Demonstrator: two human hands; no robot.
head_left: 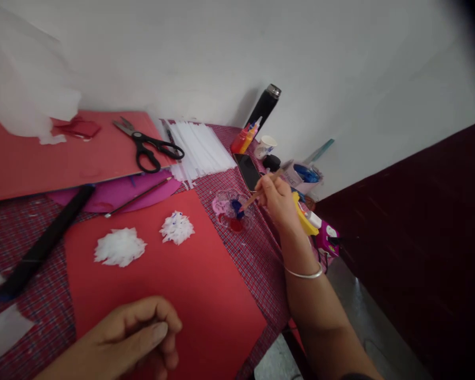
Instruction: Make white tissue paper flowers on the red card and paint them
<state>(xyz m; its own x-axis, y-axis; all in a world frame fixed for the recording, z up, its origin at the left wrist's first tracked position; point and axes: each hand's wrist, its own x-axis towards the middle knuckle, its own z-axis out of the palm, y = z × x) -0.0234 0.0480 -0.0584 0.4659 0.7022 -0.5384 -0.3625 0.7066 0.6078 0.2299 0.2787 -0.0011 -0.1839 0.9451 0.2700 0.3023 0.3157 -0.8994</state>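
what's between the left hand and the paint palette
In the head view, the stretch from the left hand to the paint palette is mostly bare red paper, then a strip of checked tablecloth. Nothing else lies there.

A: So what are the hands up to?

B: Right hand (277,198) is stretched out away from the body, forearm long and pretty straight, fingers pinched together in a writing sort of grip, knuckles up.

A: And the other one?

B: Left hand (136,332) is down low and close, loosely curled, thumb lying across the fingers, resting flat-ish.
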